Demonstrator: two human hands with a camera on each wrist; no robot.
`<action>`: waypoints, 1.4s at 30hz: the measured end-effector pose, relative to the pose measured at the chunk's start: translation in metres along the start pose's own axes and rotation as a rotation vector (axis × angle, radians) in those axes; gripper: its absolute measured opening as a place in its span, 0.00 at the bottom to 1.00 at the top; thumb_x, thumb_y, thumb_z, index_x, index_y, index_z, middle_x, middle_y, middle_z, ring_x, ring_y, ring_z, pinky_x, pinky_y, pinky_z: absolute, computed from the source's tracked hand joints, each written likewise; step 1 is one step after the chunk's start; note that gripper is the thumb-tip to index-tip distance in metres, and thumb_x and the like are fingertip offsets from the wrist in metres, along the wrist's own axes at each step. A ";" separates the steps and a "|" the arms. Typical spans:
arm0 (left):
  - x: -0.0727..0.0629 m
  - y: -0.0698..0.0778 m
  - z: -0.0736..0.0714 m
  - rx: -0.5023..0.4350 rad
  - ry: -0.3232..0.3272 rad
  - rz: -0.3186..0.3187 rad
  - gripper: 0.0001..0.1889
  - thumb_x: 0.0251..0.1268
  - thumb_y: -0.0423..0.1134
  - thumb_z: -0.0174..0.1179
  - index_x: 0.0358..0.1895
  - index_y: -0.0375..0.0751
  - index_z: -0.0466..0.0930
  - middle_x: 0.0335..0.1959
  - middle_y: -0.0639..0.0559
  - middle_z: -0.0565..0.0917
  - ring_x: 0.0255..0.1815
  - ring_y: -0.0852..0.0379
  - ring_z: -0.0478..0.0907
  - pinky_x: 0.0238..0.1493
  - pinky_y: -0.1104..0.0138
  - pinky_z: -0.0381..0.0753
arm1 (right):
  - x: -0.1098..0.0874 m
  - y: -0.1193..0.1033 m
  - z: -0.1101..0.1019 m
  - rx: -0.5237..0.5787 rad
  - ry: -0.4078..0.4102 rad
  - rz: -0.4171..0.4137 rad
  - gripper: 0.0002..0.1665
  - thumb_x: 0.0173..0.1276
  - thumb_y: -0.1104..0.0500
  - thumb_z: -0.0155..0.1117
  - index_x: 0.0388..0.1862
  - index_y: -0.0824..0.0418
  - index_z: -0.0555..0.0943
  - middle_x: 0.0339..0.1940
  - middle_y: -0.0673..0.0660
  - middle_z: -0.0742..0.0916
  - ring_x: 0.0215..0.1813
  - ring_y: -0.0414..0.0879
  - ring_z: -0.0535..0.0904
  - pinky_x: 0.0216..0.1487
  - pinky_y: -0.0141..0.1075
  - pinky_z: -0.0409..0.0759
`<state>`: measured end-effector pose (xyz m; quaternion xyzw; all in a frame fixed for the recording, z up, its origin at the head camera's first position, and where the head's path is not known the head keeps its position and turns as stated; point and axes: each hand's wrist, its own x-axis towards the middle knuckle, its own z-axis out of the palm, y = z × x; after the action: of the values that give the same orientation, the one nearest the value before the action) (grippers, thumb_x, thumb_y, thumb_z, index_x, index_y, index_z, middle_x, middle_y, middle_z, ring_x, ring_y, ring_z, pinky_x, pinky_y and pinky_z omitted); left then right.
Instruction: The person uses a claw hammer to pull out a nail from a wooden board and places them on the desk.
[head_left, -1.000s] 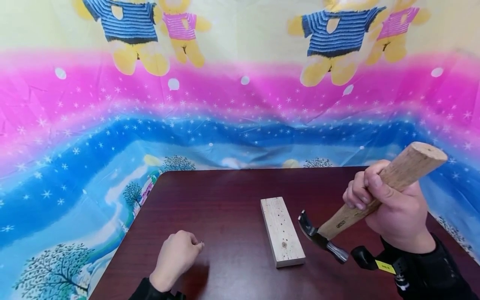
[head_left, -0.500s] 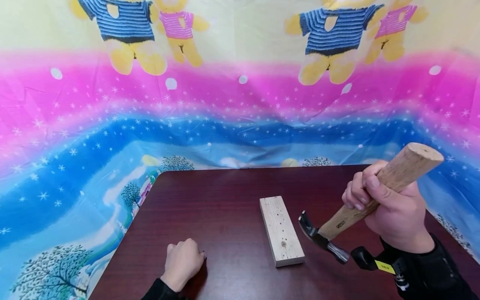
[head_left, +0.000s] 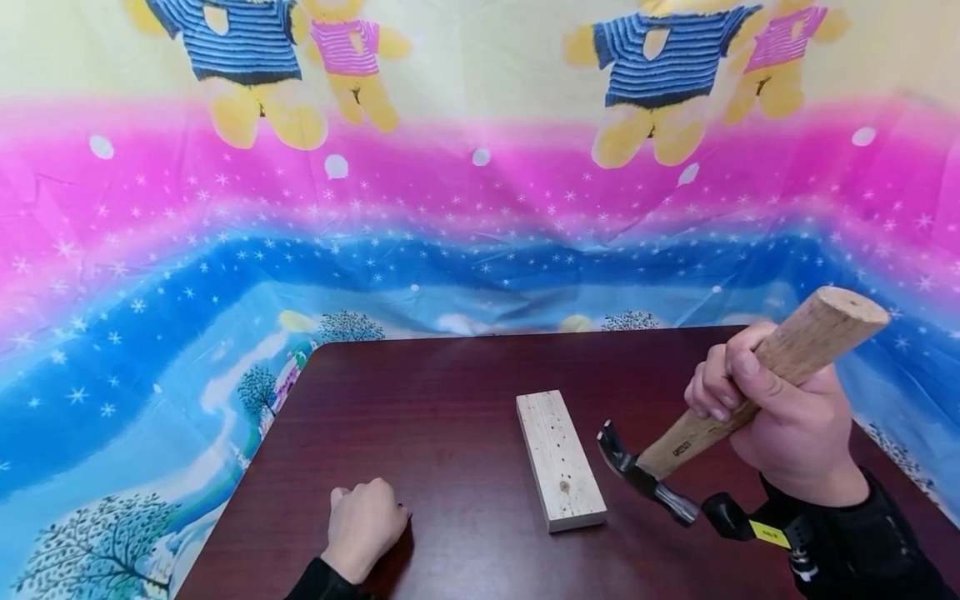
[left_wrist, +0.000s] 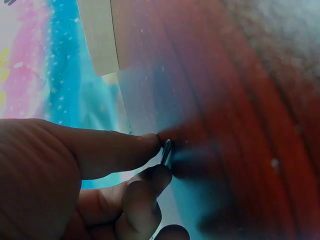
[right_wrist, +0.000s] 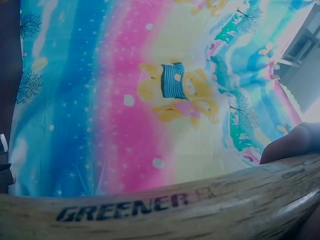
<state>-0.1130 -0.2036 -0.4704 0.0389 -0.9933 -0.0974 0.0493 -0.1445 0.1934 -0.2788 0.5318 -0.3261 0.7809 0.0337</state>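
Observation:
My right hand (head_left: 787,408) grips a claw hammer (head_left: 693,437) by its wooden handle, with the dark metal head pointing down and left. The letters GREENER show on the handle (right_wrist: 125,210) in the right wrist view. At the front left of the table, my left hand (head_left: 367,525) has its back to the head camera. In the left wrist view, its thumb and finger pinch a small shiny nail (left_wrist: 167,151), most of it hidden. Between the hands lies a pale wood block (head_left: 561,462) with several small dark holes on top; neither hand touches it.
The dark red-brown table (head_left: 435,400) bears the block, and its far edge meets a hanging cloth (head_left: 480,183) with bears and snowflakes. A black wrist strap with a yellow label (head_left: 770,534) sits on the right wrist.
My left hand has turned over, knuckles now up, and shifted slightly right, its pinch kept. The right hand with the hammer stays almost still. The head view has drifted a little.

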 end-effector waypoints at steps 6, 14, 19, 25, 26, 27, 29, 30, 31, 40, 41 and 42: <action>0.000 0.000 0.001 -0.003 0.008 0.010 0.23 0.54 0.44 0.69 0.08 0.49 0.67 0.09 0.55 0.69 0.15 0.54 0.71 0.36 0.52 0.64 | -0.001 0.001 0.000 -0.002 -0.003 0.005 0.13 0.76 0.76 0.32 0.36 0.77 0.67 0.21 0.63 0.67 0.23 0.52 0.62 0.27 0.42 0.56; -0.003 0.003 -0.003 0.007 0.028 0.018 0.23 0.54 0.44 0.68 0.08 0.50 0.67 0.09 0.54 0.69 0.14 0.54 0.70 0.39 0.50 0.63 | -0.002 0.000 0.000 -0.010 -0.004 0.006 0.14 0.76 0.76 0.32 0.36 0.77 0.67 0.21 0.63 0.67 0.23 0.52 0.62 0.27 0.42 0.56; -0.004 0.006 -0.011 0.037 0.039 0.019 0.25 0.58 0.48 0.67 0.07 0.50 0.66 0.07 0.55 0.66 0.13 0.55 0.68 0.43 0.47 0.64 | -0.003 -0.002 0.000 -0.014 -0.007 0.003 0.13 0.76 0.76 0.32 0.36 0.77 0.67 0.22 0.63 0.67 0.23 0.52 0.62 0.28 0.42 0.56; 0.002 0.012 -0.024 0.030 0.041 0.039 0.21 0.68 0.55 0.62 0.24 0.42 0.81 0.17 0.48 0.75 0.22 0.51 0.74 0.54 0.42 0.63 | -0.004 -0.005 0.000 -0.027 0.000 -0.009 0.14 0.76 0.77 0.31 0.36 0.77 0.68 0.21 0.63 0.67 0.23 0.52 0.62 0.27 0.41 0.56; 0.005 0.013 -0.024 0.015 0.047 0.043 0.24 0.68 0.59 0.60 0.37 0.38 0.85 0.27 0.42 0.81 0.32 0.47 0.79 0.57 0.41 0.61 | -0.004 -0.005 0.000 -0.028 0.000 -0.010 0.14 0.76 0.77 0.31 0.36 0.77 0.68 0.22 0.63 0.67 0.23 0.52 0.62 0.27 0.41 0.56; 0.008 0.014 -0.025 -0.005 0.055 0.050 0.31 0.68 0.62 0.59 0.52 0.34 0.82 0.40 0.36 0.82 0.44 0.43 0.80 0.60 0.40 0.59 | -0.004 -0.005 0.000 -0.027 -0.001 -0.009 0.14 0.76 0.77 0.31 0.36 0.77 0.68 0.22 0.63 0.67 0.23 0.52 0.62 0.27 0.41 0.57; 0.015 0.019 -0.028 -0.066 0.075 0.069 0.48 0.65 0.67 0.58 0.76 0.35 0.60 0.66 0.26 0.68 0.68 0.33 0.64 0.65 0.36 0.53 | -0.004 -0.005 0.001 -0.020 -0.005 -0.006 0.14 0.76 0.76 0.31 0.37 0.77 0.68 0.22 0.63 0.67 0.23 0.52 0.62 0.27 0.41 0.57; 0.019 0.023 -0.029 -0.103 0.093 0.085 0.54 0.63 0.69 0.58 0.80 0.38 0.47 0.75 0.26 0.54 0.75 0.30 0.51 0.67 0.33 0.49 | -0.003 -0.005 0.001 -0.016 -0.007 -0.005 0.14 0.76 0.76 0.32 0.37 0.77 0.68 0.22 0.63 0.67 0.23 0.52 0.62 0.27 0.41 0.57; 0.022 0.027 -0.032 -0.148 0.110 0.108 0.59 0.60 0.71 0.59 0.82 0.41 0.38 0.78 0.28 0.43 0.77 0.30 0.40 0.68 0.32 0.45 | -0.003 -0.005 0.002 -0.014 -0.008 -0.005 0.14 0.76 0.76 0.32 0.37 0.77 0.68 0.22 0.63 0.67 0.23 0.52 0.62 0.27 0.42 0.56; 0.044 0.105 -0.072 -0.516 0.276 0.635 0.75 0.42 0.58 0.79 0.81 0.52 0.24 0.78 0.46 0.18 0.79 0.40 0.29 0.60 0.47 0.72 | 0.000 0.001 0.005 -0.058 0.005 0.011 0.13 0.77 0.76 0.35 0.35 0.75 0.69 0.21 0.63 0.68 0.22 0.52 0.63 0.25 0.43 0.58; 0.044 0.117 -0.076 -0.551 0.270 0.693 0.75 0.41 0.57 0.80 0.81 0.52 0.24 0.78 0.47 0.19 0.79 0.40 0.32 0.56 0.50 0.77 | 0.000 0.002 0.006 -0.078 0.006 0.014 0.13 0.77 0.76 0.36 0.35 0.75 0.69 0.21 0.62 0.69 0.22 0.52 0.63 0.25 0.44 0.59; 0.045 0.130 -0.080 -0.578 0.258 0.743 0.76 0.40 0.56 0.81 0.81 0.53 0.24 0.79 0.47 0.19 0.79 0.40 0.37 0.53 0.55 0.80 | 0.000 0.004 0.007 -0.097 0.006 0.016 0.12 0.77 0.76 0.36 0.35 0.74 0.69 0.21 0.62 0.69 0.22 0.52 0.64 0.25 0.44 0.59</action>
<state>-0.1577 -0.0960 -0.3627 -0.3219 -0.8580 -0.3394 0.2122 -0.1409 0.1864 -0.2789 0.5247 -0.3679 0.7658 0.0540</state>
